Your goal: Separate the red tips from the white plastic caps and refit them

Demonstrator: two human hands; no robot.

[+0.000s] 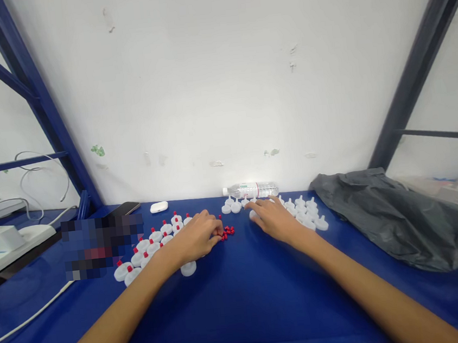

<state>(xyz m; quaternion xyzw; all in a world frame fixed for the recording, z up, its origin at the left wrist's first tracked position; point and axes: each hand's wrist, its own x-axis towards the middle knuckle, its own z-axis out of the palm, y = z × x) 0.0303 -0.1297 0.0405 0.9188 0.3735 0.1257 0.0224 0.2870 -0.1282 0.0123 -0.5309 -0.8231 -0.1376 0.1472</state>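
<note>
My left hand [200, 235] is bent over the blue tabletop, thumb and fingers curled in a pinch beside a small pile of red tip caps [229, 230]. Whatever lies between those fingertips is hidden. Around that hand stand rows of white nozzle lids with red tips [153, 247], partly covered by the forearm. My right hand [274, 218] reaches over a group of plain white nozzle lids [301, 207], its fingers apart and the fingertips close to the lids at its left. No lid shows in its grasp. One white lid [188, 269] sits just below my left wrist.
A clear plastic bottle [250, 189] lies along the wall. At the back left are a white case [159, 206] and a phone [128, 208]. Dark grey plastic sheeting [398, 219] covers the right side. A white cable [31, 318] crosses the left edge.
</note>
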